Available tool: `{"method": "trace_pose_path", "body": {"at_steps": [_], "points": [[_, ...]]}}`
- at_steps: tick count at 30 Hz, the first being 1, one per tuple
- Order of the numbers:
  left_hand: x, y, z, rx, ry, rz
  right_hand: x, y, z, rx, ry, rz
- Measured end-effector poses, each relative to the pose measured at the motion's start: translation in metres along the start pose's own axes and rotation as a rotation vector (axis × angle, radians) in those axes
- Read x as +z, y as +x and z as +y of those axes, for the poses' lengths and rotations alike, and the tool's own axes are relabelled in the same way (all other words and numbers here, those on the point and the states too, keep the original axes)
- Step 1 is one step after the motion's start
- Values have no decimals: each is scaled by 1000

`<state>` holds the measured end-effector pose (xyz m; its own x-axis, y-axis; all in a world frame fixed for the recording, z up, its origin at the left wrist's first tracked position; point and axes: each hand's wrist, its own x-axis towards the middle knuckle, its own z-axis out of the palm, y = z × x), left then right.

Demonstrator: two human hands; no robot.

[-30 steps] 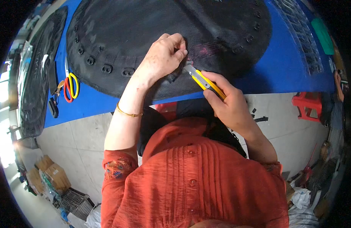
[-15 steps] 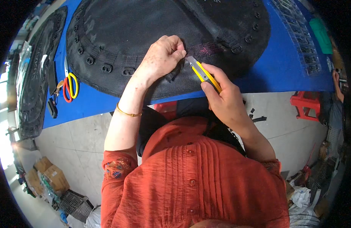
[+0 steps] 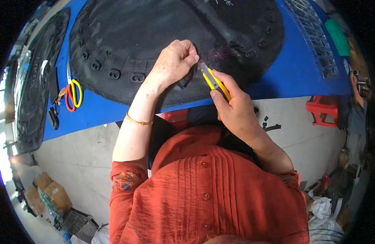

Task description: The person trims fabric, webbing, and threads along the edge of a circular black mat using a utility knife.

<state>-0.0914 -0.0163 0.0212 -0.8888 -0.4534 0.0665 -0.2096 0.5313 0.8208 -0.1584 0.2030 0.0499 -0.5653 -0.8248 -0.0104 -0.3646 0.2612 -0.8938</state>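
Observation:
A large round black mesh mat (image 3: 142, 28) with black plastic buckles along its rim lies on the blue table. My left hand (image 3: 174, 64) is closed in a pinch over the mat's rim band; a short black strap (image 3: 185, 80) sticks out below its fingers. What lies between the fingertips is mostly hidden. My right hand (image 3: 237, 106) grips a yellow utility knife (image 3: 214, 79). Its blade is out and points up and left, close to my left fingertips. Whether the blade touches the strap I cannot tell.
Scissors with red and yellow handles (image 3: 74, 95) lie left of the mat on the blue table (image 3: 102, 112). Another black mat (image 3: 43, 77) rests at the far left. Clear plastic packaging (image 3: 315, 36) and a green object (image 3: 337, 36) are at right. A red stool (image 3: 322, 109) stands on the floor.
The knife and my right hand have shifted slightly left and down. My left hand stays almost in place. The whole view has moved a little.

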Motion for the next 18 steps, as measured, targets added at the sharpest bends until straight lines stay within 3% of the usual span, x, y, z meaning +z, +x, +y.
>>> {"method": "trace_pose_path", "body": {"at_steps": [18], "points": [[-3, -4, 12, 93, 128, 32, 11, -11, -3, -31, -84, -6]]}}
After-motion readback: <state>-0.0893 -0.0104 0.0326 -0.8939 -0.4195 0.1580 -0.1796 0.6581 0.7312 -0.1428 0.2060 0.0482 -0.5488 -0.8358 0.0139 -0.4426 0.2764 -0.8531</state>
